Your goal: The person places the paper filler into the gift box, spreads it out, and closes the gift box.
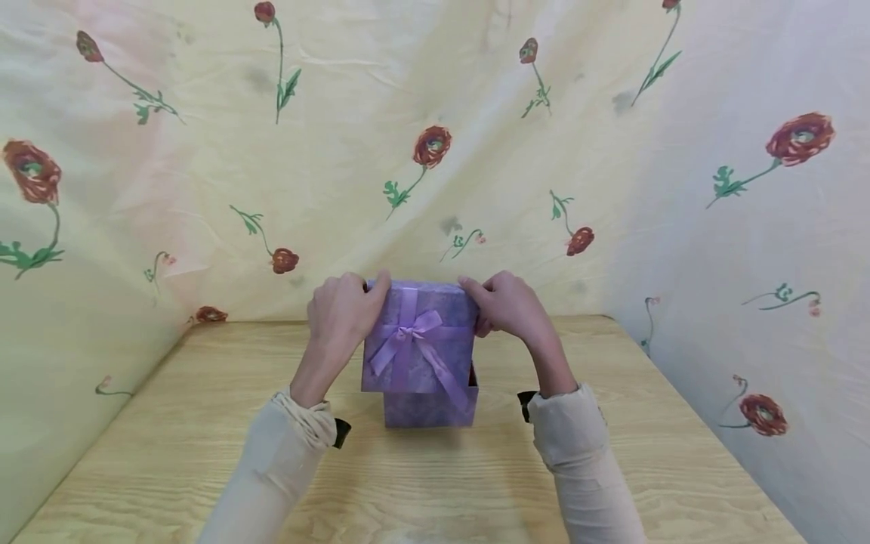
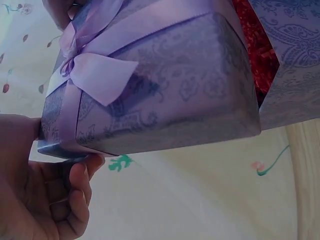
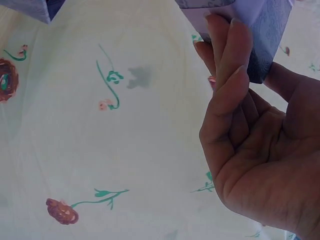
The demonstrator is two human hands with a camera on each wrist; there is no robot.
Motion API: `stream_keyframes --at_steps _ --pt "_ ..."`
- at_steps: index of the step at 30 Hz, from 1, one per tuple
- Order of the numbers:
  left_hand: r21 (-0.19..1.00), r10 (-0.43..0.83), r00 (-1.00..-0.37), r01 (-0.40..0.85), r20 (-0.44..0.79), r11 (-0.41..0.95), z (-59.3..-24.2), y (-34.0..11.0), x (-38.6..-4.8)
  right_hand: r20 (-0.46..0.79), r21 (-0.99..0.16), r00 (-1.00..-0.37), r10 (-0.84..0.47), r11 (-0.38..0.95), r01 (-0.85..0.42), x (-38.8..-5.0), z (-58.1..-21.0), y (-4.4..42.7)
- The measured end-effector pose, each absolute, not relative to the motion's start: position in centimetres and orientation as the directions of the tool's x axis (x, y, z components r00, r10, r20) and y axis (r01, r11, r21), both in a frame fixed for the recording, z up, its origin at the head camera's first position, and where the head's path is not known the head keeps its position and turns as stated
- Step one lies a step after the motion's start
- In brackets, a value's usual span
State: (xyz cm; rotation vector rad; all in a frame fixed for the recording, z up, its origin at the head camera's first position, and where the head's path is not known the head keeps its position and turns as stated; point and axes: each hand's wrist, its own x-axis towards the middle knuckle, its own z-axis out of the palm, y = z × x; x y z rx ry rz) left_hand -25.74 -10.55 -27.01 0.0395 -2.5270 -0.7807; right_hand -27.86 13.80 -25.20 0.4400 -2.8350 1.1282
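A purple patterned gift box lid (image 1: 445,310) with a lilac ribbon bow (image 1: 410,334) is tilted up over the gift box base (image 1: 430,409), its top facing the head camera. My left hand (image 1: 337,310) grips the lid's far left corner between thumb and fingers. At the far right corner my right hand (image 1: 511,306) pinches the lid the same way; the right wrist view shows the fingers (image 3: 232,50) against its side. Through a gap between lid and base, red shredded filling (image 2: 256,50) shows in the left wrist view. Most of the box's inside is hidden behind the lid.
The box stands on a light wooden table (image 1: 204,423). Behind and on both sides hangs a pale cloth (image 1: 353,189) printed with red flowers. Dark bands (image 1: 342,433) show at both sleeve cuffs.
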Motion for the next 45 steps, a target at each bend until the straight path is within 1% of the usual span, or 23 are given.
stream_keyframes --at_steps 10,22,33,38,45 --pt "0.556 -0.147 -0.924 0.080 0.352 0.827 -27.7 -10.2 -28.1 0.118 -0.609 -0.963 -0.241 0.749 -0.262 -30.0 -25.5 14.4" --pt "0.584 -0.126 -0.973 0.011 0.194 0.812 -28.5 -10.5 -30.5 0.067 -0.600 -0.967 -0.244 0.765 -0.234 -32.6 -26.5 13.9" --pt "0.574 -0.112 -0.990 -0.040 0.091 0.818 -29.4 -10.7 -32.5 0.011 -0.627 -0.978 -0.207 0.761 -0.168 -34.5 -27.8 13.4" --pt "0.591 -0.102 -0.994 -0.055 0.048 0.805 -29.8 -10.7 -32.8 -0.004 -0.602 -0.982 -0.188 0.785 -0.148 -35.1 -28.5 13.3" --pt "0.597 -0.092 -0.995 -0.052 0.036 0.800 -30.7 -10.9 -33.2 -0.015 -0.570 -0.988 -0.152 0.813 -0.116 -35.8 -29.4 13.0"
